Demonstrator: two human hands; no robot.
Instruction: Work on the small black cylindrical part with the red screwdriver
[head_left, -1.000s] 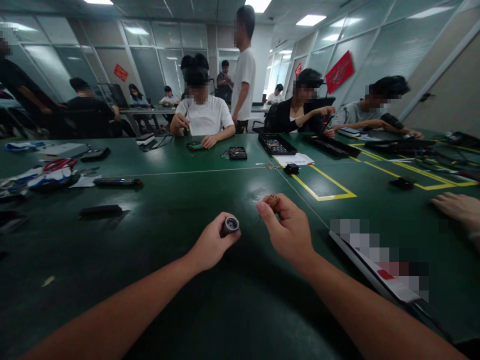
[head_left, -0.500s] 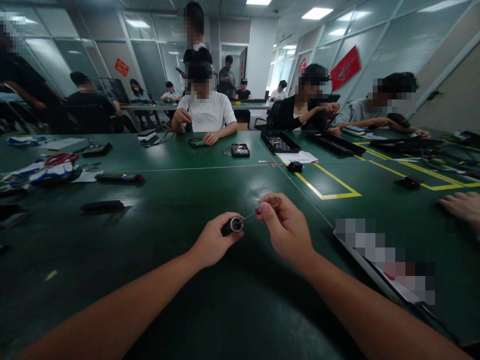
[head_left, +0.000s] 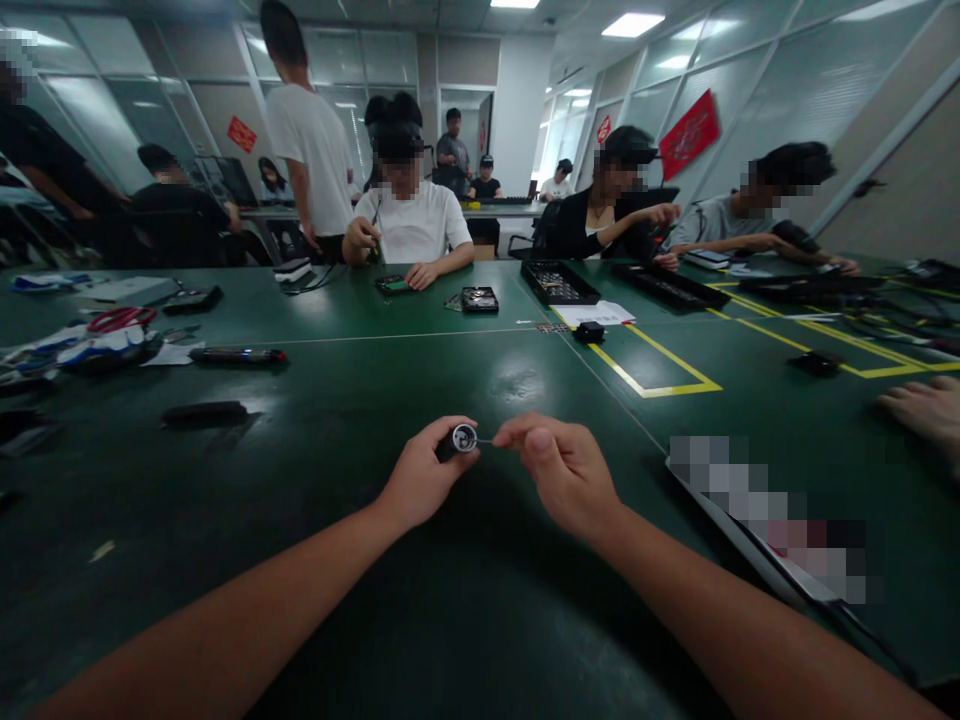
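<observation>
While the left hand (head_left: 421, 478) is closed around a dark cylinder (head_left: 448, 446) near the centre of the frame, the right hand (head_left: 574, 475), just beside it, has its fingers closed on a thin shaft (head_left: 485, 442). This shaft reaches the cylinder's open, silvery end (head_left: 465, 438); whether its tip goes inside, I cannot tell, and its other end is hidden from me by the fingers. I judge that the cylinder is stiff and rather light, perhaps a little slippery, so I would hold it around the body and leave the rim free. What sits inside the opening may be fragile. The shaft seems rigid but slim, better held away from its tip. Below both hands I see a smooth dark green table (head_left: 420, 620), shiny in places, with yellow tape (head_left: 675, 391) at the right. At upper centre sits a person in a white shirt (head_left: 416, 220); glass partitions (head_left: 795, 90) fill the upper right.
</observation>
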